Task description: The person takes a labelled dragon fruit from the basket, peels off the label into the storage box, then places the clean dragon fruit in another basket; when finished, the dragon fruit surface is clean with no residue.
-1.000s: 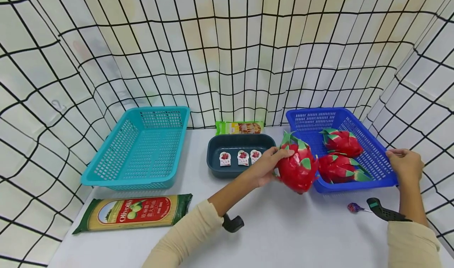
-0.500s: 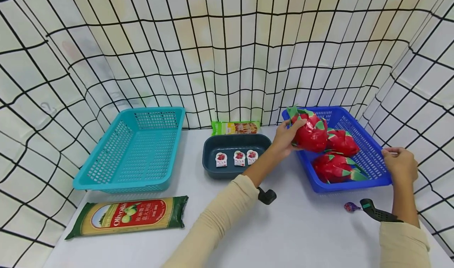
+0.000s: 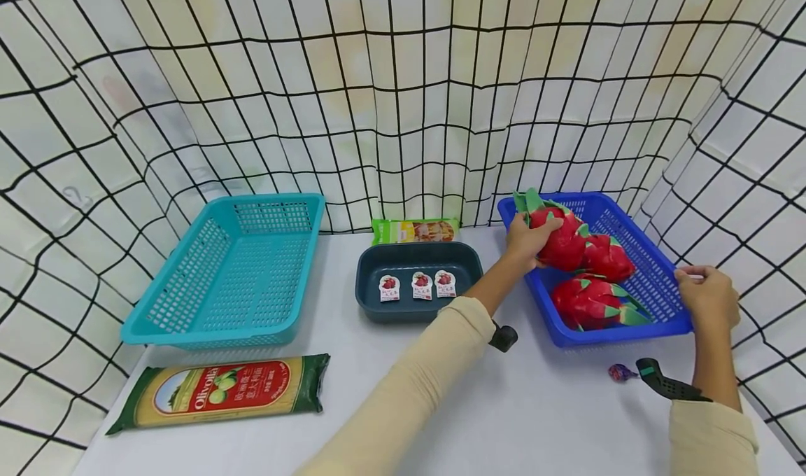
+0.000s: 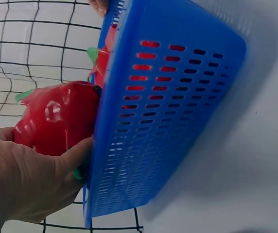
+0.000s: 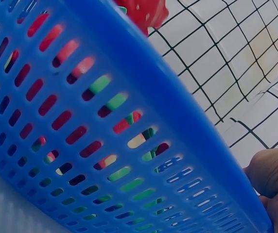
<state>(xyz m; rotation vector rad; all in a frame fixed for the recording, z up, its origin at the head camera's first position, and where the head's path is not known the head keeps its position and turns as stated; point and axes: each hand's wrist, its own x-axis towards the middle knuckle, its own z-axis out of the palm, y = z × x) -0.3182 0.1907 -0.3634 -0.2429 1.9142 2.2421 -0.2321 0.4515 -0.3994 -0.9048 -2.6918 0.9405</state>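
My left hand [image 3: 527, 243] grips a red dragon fruit [image 3: 559, 241] with green leaf tips, over the left side of the blue basket [image 3: 669, 280]. In the left wrist view this dragon fruit [image 4: 56, 116] is at the basket's rim, the thumb along its near side. Two more dragon fruits lie inside the basket, one at the back [image 3: 609, 257] and one in front [image 3: 592, 302]. On the basket's right rim, my right hand [image 3: 710, 295] pinches the edge. The right wrist view shows part of that hand [image 5: 277, 182] at the rim, its fingertips mostly hidden.
A teal basket [image 3: 252, 273] stands at the left, with a spaghetti packet [image 3: 220, 392] before it. In the middle, a dark tray [image 3: 415, 313] holds three fruit-printed tags; a green packet [image 3: 415, 231] lies behind it. A wrapped lollipop [image 3: 622, 373] lies near the right wrist. Black wire mesh encloses the table.
My left hand has carried the dragon fruit from in front of the blue basket up and right, over its left side. The right hand has stayed on the rim.
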